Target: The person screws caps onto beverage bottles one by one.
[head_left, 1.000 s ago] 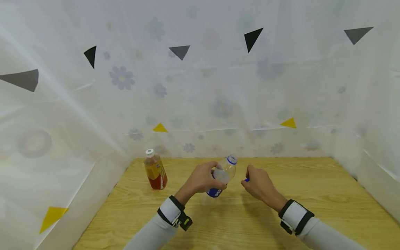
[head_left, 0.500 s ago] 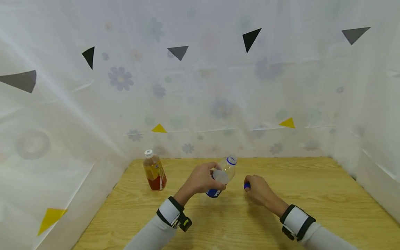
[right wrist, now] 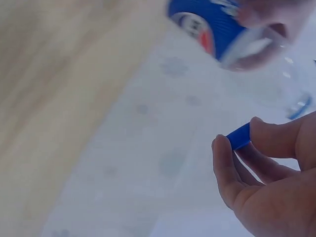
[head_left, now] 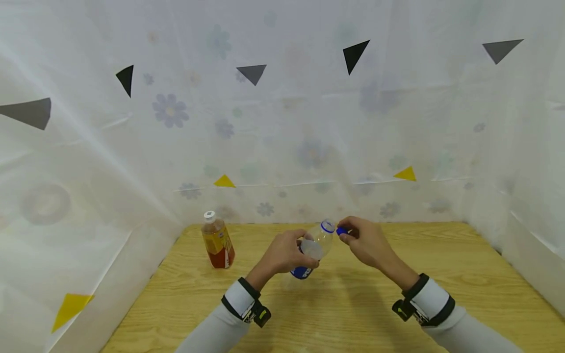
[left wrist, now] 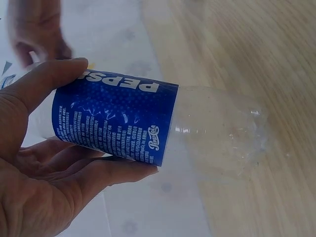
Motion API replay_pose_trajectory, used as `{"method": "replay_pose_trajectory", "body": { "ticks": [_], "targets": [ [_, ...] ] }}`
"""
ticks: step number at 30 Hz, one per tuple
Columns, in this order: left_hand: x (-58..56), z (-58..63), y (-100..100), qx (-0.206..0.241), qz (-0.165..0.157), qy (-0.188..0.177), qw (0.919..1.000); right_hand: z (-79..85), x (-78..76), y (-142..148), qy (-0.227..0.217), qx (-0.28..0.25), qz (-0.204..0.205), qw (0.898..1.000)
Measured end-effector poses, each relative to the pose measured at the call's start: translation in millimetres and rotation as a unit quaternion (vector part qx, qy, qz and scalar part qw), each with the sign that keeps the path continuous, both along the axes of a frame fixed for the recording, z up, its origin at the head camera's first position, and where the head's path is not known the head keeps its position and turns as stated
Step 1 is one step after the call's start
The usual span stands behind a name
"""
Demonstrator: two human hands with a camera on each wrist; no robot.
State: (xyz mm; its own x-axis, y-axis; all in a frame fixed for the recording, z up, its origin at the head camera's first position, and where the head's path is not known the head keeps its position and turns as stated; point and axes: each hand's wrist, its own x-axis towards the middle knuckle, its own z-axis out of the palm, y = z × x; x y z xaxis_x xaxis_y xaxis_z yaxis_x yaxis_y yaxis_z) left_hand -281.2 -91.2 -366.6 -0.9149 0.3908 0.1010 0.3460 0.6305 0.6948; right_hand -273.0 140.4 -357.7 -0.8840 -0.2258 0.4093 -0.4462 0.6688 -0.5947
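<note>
My left hand (head_left: 286, 252) grips a clear plastic Pepsi bottle (left wrist: 118, 116) round its blue label, with the thumb on one side and the fingers on the other. The bottle leans to the right, its uncapped mouth with a blue ring (head_left: 327, 225) pointing up and right. In my right hand (head_left: 368, 243), a blue bottle cap (right wrist: 240, 137) is pinched between thumb and fingers. That cap is just right of the bottle's mouth in the head view, with a small gap between them. The bottle's lower end looks see-through in the left wrist view.
A second bottle (head_left: 218, 245), with a white cap, a yellow label and reddish-brown drink, stands upright at the left of the wooden table (head_left: 463, 279). A pale plastic sheet (head_left: 282, 137) with flowers and triangles hangs behind and at both sides.
My right hand dipped slightly, then rose and moved toward the bottle's mouth, turning so the blue cap shows at its fingertips. The left hand and the Pepsi bottle have stayed nearly still.
</note>
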Motion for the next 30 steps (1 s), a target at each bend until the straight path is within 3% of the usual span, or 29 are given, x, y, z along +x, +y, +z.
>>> {"method": "replay_pose_trajectory", "body": {
  "ticks": [5,9,15,30],
  "targets": [
    [-0.5,0.0,0.0,-0.002,0.000,0.001,1.0000,31.4,9.3,-5.0,0.040,-0.030,0.019,0.999],
    [-0.4,0.0,0.2,-0.005,0.000,0.004,1.0000,41.7,17.7,-11.0,0.054,-0.033,0.033,0.997],
    [-0.3,0.0,0.9,-0.011,-0.006,0.008,0.9999,40.5,23.9,-18.2,0.067,-0.012,0.047,0.997],
    [-1.3,-0.3,-1.1,-0.017,-0.009,0.015,0.9997,36.7,21.8,-21.1,0.062,-0.008,0.069,0.996]
  ]
}}
